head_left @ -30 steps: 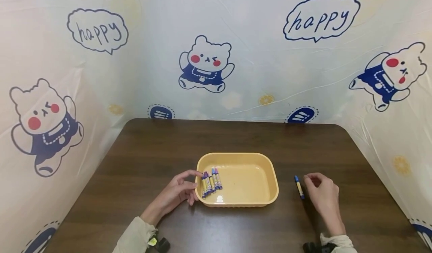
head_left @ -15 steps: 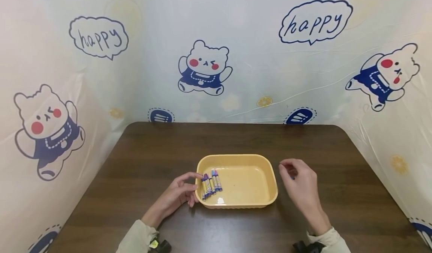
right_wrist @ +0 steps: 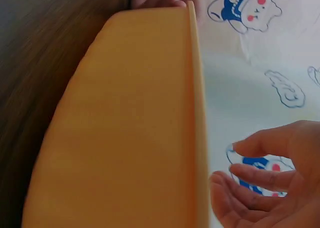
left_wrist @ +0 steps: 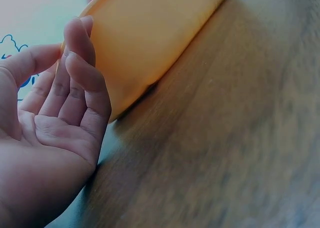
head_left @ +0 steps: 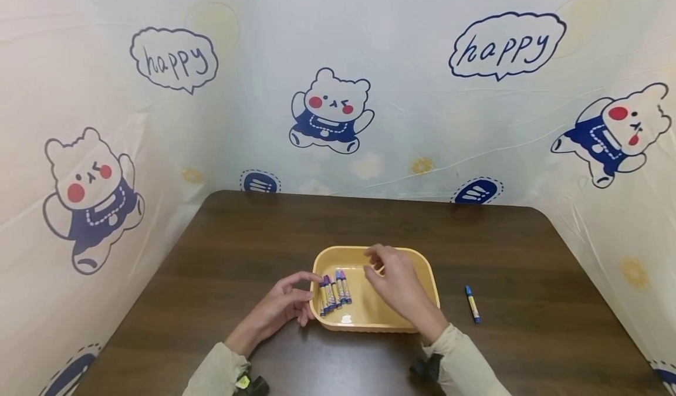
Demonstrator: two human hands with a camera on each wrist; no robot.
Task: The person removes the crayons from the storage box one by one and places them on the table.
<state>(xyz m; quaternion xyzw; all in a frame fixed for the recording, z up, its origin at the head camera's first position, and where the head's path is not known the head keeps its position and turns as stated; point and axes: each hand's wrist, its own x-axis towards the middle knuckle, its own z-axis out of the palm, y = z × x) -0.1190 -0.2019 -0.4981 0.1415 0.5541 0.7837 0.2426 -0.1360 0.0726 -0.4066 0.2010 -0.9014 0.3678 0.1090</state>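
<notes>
A yellow plastic tray stands on the table before me. My left hand holds its left rim between thumb and fingers, as the left wrist view also shows at the tray wall. Several crayons with purple, blue and pink tips lie side by side at the tray's left end. Above the tray's right half is my right hand, fingers loosely bent. The right wrist view shows a gap between its thumb and fingers, with nothing held. A single blue crayon lies on the table right of the tray.
The dark wooden table extends around the tray. A pale curtain with printed bears encloses the back and both sides. Dark wrist cameras sit at both sleeves.
My right hand has moved left from beside the blue crayon to over the tray, and the crayon it covered half a second ago shows again. The left hand stays at the rim.
</notes>
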